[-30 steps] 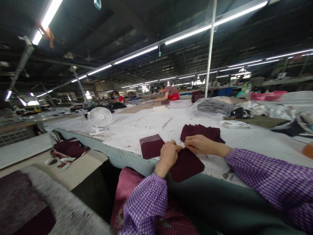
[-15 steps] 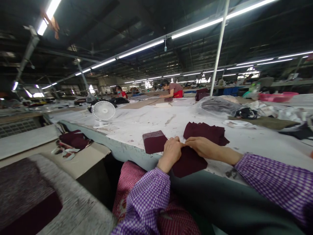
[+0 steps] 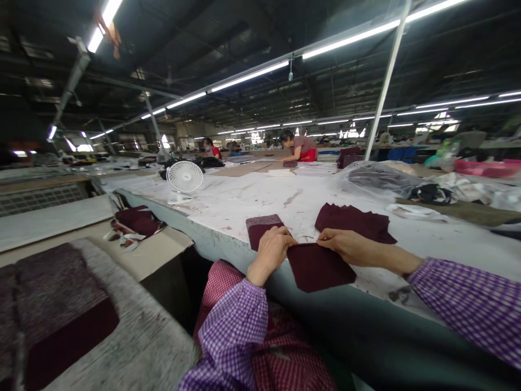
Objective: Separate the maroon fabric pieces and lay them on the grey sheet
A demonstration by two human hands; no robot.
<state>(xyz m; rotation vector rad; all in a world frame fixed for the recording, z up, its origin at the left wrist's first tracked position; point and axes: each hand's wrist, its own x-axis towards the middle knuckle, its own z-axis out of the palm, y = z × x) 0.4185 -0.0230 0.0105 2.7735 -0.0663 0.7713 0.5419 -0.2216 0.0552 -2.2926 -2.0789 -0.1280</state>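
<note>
A dark maroon fabric piece (image 3: 321,270) with cut lower corners hangs partly over the table's near edge. My left hand (image 3: 273,251) pinches its top edge at the left corner. At the right end of that same edge, the fingertips of my right hand (image 3: 342,245) are closed on the fabric. The edge between them is drawn straight. Behind my left hand lies another maroon piece (image 3: 256,232) with a greyish speckled band, partly covered by the hand. A fanned stack of maroon pieces (image 3: 354,221) rests just beyond my right hand.
A white fan (image 3: 184,177) stands on the white-covered table (image 3: 244,195). Left are maroon scraps (image 3: 138,222) on cardboard and a grey board (image 3: 138,320) bearing maroon pieces. Clear plastic (image 3: 374,176) and a pink basin (image 3: 486,167) are at right. Two co-workers (image 3: 303,147) are farther back.
My hands were close together on the fabric's top edge and are now apart, one at each end. The whole scene has shifted slightly rightward in view.
</note>
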